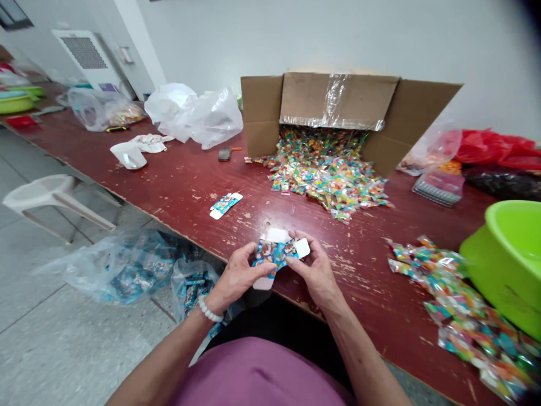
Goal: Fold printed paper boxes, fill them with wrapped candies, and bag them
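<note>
Both hands hold small blue printed candy boxes (276, 255) with white flaps, near the table's front edge. My left hand (242, 272) grips the left side, thumb across the printed front. On the right side, my right hand (313, 269) pinches the carton near a white end flap. Whether this is one unfolded box or two overlapping ones, I cannot tell. Another flat blue carton (226, 205) lies on the table, ahead and to the left of my hands. A big pile of wrapped candies (325, 175) spills out of a tipped cardboard box (338, 101) beyond them.
On the right stand a green basin (499, 265) and more wrapped candies (460, 304). A white mug (129, 155) and plastic bags (196, 113) are on the left of the red table (181, 180). Below, bags of blue packets (143, 265) sit near a white stool (54, 194).
</note>
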`<act>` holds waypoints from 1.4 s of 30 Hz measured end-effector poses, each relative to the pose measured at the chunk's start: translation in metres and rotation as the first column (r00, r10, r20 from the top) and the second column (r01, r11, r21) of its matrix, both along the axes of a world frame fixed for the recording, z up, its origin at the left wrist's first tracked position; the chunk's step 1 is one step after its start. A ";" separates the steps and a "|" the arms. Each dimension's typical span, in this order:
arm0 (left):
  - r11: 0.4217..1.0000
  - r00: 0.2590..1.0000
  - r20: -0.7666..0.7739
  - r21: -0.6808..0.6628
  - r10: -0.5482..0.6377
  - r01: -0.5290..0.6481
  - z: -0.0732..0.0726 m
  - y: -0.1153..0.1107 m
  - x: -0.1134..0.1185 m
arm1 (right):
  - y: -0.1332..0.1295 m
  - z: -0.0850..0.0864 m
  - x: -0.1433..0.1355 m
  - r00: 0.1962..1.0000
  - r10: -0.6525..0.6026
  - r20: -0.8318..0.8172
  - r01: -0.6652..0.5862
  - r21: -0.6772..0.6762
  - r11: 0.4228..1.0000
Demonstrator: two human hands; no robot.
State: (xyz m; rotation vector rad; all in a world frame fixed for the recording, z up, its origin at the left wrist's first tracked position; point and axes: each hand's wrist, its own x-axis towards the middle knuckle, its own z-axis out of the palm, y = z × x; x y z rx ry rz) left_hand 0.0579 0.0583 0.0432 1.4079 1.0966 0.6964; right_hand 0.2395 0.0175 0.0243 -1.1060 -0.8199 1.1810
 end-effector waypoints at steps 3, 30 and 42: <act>0.984 0.981 0.193 -0.176 0.020 0.015 0.003 0.000 -0.003 | 0.003 -0.007 0.023 0.967 -0.100 0.235 0.111 -0.034 0.993; 0.664 0.817 0.378 -0.478 -0.435 0.575 -0.007 -0.040 -0.048 | -0.049 0.024 -0.034 0.662 0.326 0.675 -0.434 -0.009 0.901; 0.854 0.929 0.076 -0.373 -0.362 0.364 0.003 -0.045 -0.031 | -0.049 0.023 -0.024 0.537 0.310 0.784 -0.466 -0.031 0.884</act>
